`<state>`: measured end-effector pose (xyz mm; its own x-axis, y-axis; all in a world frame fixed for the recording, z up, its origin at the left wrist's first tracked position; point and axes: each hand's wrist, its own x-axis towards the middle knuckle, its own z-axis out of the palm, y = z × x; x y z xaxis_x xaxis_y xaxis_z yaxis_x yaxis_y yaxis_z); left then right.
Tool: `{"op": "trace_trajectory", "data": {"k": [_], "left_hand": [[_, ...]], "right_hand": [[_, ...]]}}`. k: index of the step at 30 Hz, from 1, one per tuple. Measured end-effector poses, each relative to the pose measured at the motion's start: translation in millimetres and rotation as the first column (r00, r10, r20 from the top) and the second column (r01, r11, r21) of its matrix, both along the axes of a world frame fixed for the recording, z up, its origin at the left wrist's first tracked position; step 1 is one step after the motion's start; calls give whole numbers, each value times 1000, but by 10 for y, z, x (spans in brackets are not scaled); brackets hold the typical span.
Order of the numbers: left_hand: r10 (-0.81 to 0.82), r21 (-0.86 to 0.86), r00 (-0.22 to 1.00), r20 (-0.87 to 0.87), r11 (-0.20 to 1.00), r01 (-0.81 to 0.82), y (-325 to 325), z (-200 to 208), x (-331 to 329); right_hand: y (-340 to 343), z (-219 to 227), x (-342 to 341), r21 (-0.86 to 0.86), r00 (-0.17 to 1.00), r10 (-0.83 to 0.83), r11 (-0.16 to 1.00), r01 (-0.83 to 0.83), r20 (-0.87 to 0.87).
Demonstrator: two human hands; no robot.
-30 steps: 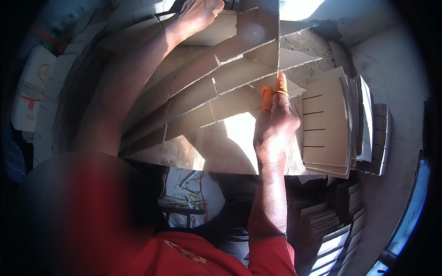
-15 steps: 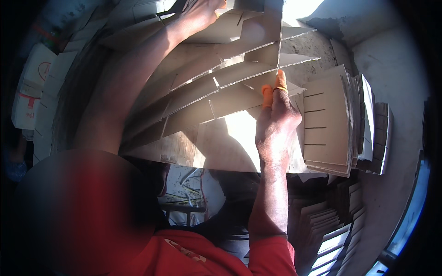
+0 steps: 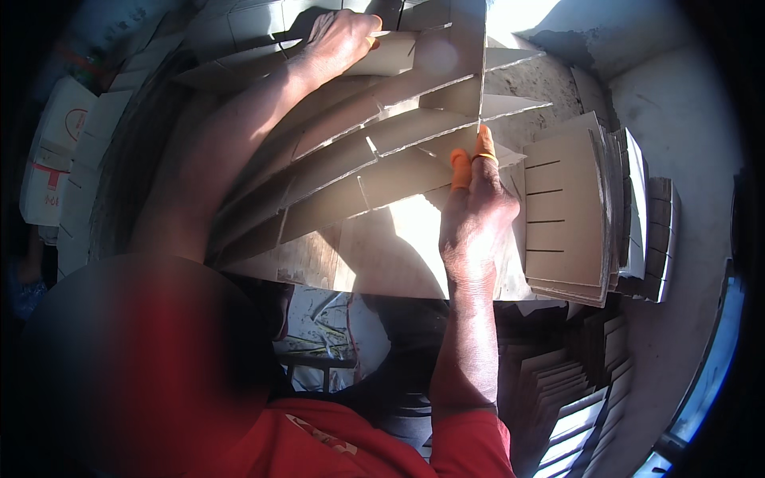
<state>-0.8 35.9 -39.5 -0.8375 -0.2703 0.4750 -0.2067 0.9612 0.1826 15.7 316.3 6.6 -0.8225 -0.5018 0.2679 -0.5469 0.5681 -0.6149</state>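
Note:
Several long slotted cardboard strips stand on edge, side by side, slanting across a wooden board. A cardboard crosspiece runs across them near their right ends, fitted over at least some of them. My right hand, with orange finger covers on thumb and forefinger, is closed at the crosspiece's near end, by a long strip. Farther away, my left hand is closed over the upper edge of the farthest long strip. Its fingertips are partly hidden behind the strip, and orange shows at them.
A stack of slotted cardboard sheets stands right of the board, with more bundles beyond. Further cardboard pieces lie below at lower right. At far left is a white box with red marks. A pale wall rises at right.
My left hand has come slightly nearer, and the farthest strip's upper edge now shows beside it. My right hand has barely shifted at the crosspiece's end.

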Motion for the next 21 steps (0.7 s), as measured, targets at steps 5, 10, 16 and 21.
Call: {"op": "trace_trajectory", "data": {"k": [5, 10, 16, 21], "left_hand": [[-68, 164, 998, -12, 984, 69, 33, 137, 77], [-219, 223, 976, 0, 951, 213, 15, 294, 144], [-179, 230, 981, -80, 954, 193, -9, 154, 65], [-248, 267, 965, -84, 928, 262, -10, 208, 85]], "right_hand": [[-29, -17, 15, 22, 992, 83, 996, -81, -91], [-37, -1, -26, 35, 993, 85, 996, -82, -81], [32, 80, -71, 151, 976, 149, 981, -125, -159], [100, 315, 32, 229, 973, 162, 966, -122, -163]]}}
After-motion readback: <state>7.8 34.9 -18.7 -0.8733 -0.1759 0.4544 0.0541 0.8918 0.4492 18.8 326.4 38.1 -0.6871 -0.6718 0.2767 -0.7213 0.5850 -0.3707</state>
